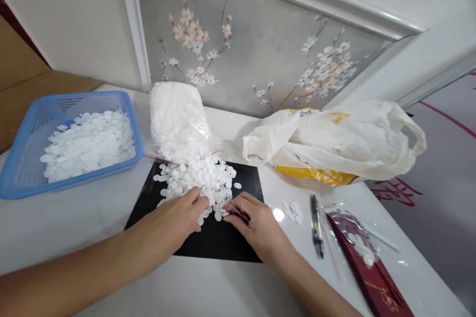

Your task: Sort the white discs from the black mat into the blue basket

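A heap of small white round discs (pixel 203 176) spreads over a black mat (pixel 215 245). At the near edge of the heap my left hand (pixel 184 213) has its fingers curled in, and what they hold, if anything, is hidden. Just right of it, my right hand (pixel 253 218) is closed in a pinch among the nearest discs. A slender dark thing shows between its thumb and fingers, too small to name. Behind the heap a clear plastic bag (pixel 178 114) full of the same discs lies with its mouth toward me, discs trailing out onto the mat.
At the left stands a blue plastic basket (pixel 136 133) holding many discs. A white and yellow carrier bag (pixel 334 143) lies back right. Nearer are a few loose discs (pixel 293 212), a pen (pixel 317 228), and a small zip bag (pixel 359 242) with discs on a dark red case (pixel 375 290).
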Tool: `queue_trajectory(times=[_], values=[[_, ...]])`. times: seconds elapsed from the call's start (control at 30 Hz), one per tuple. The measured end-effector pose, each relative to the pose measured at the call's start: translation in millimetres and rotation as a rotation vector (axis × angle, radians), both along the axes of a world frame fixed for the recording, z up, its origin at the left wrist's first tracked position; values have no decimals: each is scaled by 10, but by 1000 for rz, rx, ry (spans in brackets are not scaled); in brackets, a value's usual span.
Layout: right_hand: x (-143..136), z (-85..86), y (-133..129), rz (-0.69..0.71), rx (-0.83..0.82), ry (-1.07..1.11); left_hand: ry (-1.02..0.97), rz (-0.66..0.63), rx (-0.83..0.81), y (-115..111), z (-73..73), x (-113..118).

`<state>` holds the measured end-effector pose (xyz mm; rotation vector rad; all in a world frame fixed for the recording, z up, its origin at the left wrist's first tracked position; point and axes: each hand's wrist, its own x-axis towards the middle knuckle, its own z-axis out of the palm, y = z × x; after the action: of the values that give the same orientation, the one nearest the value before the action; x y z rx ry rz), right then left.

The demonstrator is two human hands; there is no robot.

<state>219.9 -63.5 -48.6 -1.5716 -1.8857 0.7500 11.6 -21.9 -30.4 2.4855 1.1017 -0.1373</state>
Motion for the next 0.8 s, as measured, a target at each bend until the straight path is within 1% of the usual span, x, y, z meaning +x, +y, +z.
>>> queue_trajectory(times=[0.07,0.13,0.2,0.27,0.33,0.47,0.53,0.6,0.67,0.7,0.73,0.8], values=[[54,36,-5,-32,-80,24,-94,21,-9,12,-52,23],[90,81,-7,-61,-172,64,-154,39,-7,20,-62,43],[103,128,-14,-89,-235,119,-192,66,-12,11,-41,72],[91,166,-30,-102,-281,206,-276,117,-89,-16,0,113],[61,188,-52,-97,-343,332,-407,191,-261,-51,45,162],[13,168,-76,-113,-474,566,-635,354,-692,-89,78,244],[16,137,-65,-122,-508,628,-701,428,-825,-77,63,262],[31,103,-45,-125,-510,638,-717,478,-888,-50,43,265],[46,74,-29,-141,-444,562,-670,499,-864,-19,28,253],[50,63,-25,-142,-383,489,-626,499,-808,-5,21,243],[53,56,-25,-132,-309,402,-575,481,-726,6,16,230],[59,55,-34,-60,-177,237,-482,404,-532,21,3,204]])
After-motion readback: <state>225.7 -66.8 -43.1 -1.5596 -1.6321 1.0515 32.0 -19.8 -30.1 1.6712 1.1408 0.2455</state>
